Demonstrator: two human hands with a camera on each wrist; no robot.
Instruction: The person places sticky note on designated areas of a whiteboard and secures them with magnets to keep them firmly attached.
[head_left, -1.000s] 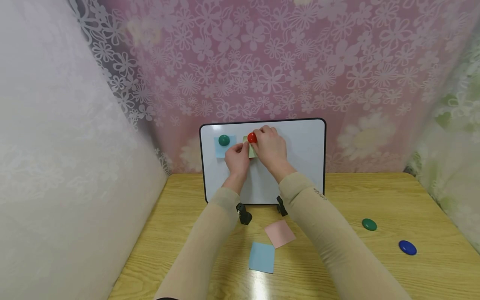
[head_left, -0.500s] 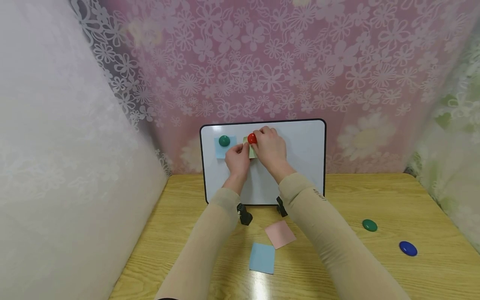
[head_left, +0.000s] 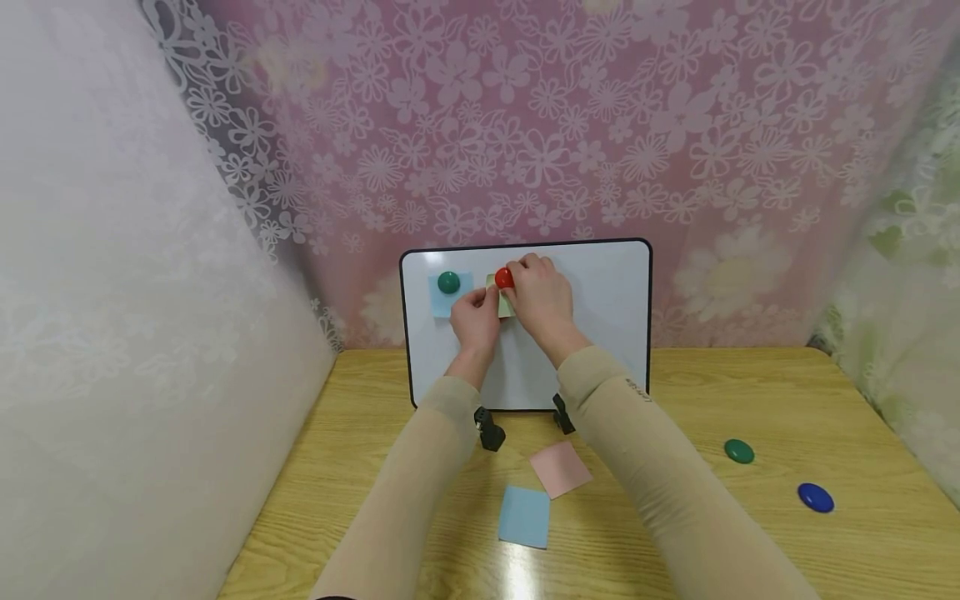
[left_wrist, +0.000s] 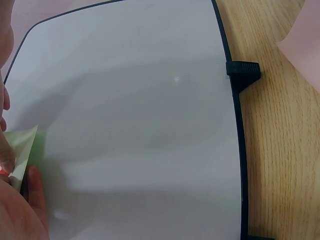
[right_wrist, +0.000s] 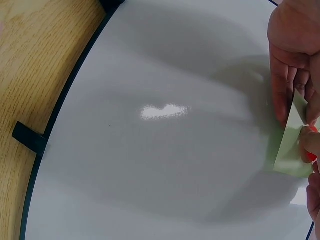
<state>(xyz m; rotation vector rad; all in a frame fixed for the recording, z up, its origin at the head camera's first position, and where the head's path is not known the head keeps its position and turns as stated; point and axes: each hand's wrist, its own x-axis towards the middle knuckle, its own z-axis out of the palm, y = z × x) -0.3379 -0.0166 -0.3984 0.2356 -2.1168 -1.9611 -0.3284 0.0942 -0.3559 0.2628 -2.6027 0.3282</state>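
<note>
Green paper (head_left: 506, 307) is pinched in that left hand (head_left: 476, 322) over there, a red magnet (head_left: 503, 277) in the right hand (head_left: 543, 297), and letting go early could drop the paper.

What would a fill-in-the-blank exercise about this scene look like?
The right grip pinches a magnet coloured ____.
On the whiteboard, the green magnet sits on a note coloured ____.
On the table, the note nearer the whiteboard is coloured ____.
Magnets lying on the table number ____.

Missing words: red; blue; pink; two.
</note>
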